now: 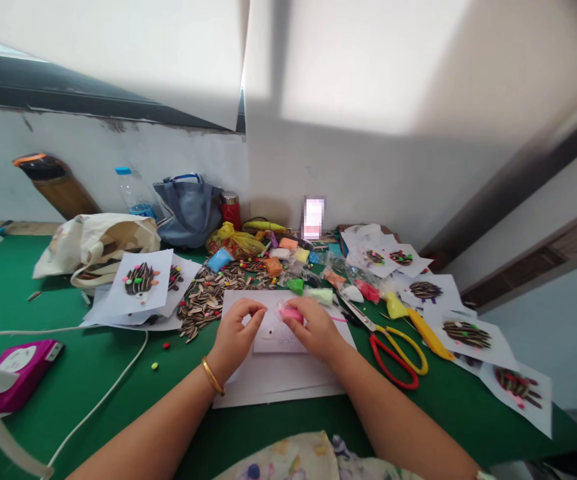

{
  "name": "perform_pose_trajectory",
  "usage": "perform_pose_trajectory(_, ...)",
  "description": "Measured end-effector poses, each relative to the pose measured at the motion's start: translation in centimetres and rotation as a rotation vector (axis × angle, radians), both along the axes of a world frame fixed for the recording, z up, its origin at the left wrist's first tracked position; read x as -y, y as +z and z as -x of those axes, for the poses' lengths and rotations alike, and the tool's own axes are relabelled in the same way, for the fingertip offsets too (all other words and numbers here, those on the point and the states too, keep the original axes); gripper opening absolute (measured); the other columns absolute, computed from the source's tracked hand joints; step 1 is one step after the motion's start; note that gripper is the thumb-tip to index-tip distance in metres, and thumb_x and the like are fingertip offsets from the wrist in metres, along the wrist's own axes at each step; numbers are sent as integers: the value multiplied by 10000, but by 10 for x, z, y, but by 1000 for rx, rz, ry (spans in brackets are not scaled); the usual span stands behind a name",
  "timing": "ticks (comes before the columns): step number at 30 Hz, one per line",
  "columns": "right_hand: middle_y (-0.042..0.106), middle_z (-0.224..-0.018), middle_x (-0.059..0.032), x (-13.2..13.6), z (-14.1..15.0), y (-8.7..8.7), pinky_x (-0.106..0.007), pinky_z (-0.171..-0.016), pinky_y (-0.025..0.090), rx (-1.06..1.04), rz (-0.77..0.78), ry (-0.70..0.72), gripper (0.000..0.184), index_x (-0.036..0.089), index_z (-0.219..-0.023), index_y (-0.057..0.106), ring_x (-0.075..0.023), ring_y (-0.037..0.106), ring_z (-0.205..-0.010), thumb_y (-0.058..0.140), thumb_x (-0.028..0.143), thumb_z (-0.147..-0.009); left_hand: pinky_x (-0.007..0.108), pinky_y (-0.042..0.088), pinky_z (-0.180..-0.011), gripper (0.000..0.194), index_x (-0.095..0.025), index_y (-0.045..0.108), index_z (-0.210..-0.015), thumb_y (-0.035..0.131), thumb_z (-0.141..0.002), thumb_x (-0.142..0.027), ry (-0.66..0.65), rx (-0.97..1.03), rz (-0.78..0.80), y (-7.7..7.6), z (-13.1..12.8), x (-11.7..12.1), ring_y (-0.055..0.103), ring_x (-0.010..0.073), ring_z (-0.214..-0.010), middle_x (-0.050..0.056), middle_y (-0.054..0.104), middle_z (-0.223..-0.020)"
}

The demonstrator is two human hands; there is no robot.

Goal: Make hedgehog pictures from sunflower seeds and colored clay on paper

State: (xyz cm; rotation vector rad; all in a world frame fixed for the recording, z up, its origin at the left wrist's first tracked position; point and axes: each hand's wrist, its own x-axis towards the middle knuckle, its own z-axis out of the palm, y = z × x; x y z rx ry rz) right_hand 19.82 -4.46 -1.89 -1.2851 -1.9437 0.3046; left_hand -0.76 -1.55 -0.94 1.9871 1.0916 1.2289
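Green table (93, 373) under a white wall, strewn with seeds (203, 303) and craft sheets; right hand (316, 330) pinches a pink clay lump (291, 312) over the near paper (278, 373); left hand (236, 333) curled, fingertips pinched, contents unclear; clay likely soft, light, tacky; best gripped gently by fingertips.
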Motion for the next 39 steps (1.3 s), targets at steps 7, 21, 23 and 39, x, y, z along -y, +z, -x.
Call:
perform_pose_trajectory(7, 662, -1102, -129, -28, -62, 3, -440, -948, 376, 250, -23, -516, 279, 159, -1109, 640, -292, 564, -1047, 509, 290, -901, 311, 484, -737, 117, -192, 623, -820, 588, -860, -296, 1, 19, 49, 0, 0, 1, 584, 162, -766, 16, 615, -800)
perform_pose_trajectory(21, 566, -1311, -120, -12, -46, 19, -497, -1058, 309, 230, -201, -477, 379, 201, -1249, 600, -305, 456, -1236, 509, 257, -886, 301, 459, -685, 225, -200, 554, -714, 492, -897, -315, 33, -35, 14, 1, -1, 1, 549, 161, -707, 10, 575, -724)
perform_pose_trajectory(23, 597, -1260, -115, -8, -33, 20, -479, -1035, 343, 173, -200, -367, 339, 206, -1197, 630, -292, 495, -1191, 520, 246, -879, 303, 466, -702, 166, -199, 589, -746, 544, -870, -301, 19, -39, 14, 1, -1, 1, 562, 163, -727, 12, 596, -748)
perform_pose_trajectory(39, 625, -1277, -118, -1, 0, -14, -444, -1032, 365, 331, 231, -37, 536, 176, -1356, 496, -244, 540, -1205, 457, 51, -836, 321, 497, -751, 125, -202, 673, -823, 595, -851, -296, -8, -4, 20, -2, 0, -1, 615, 181, -797, 39, 666, -819)
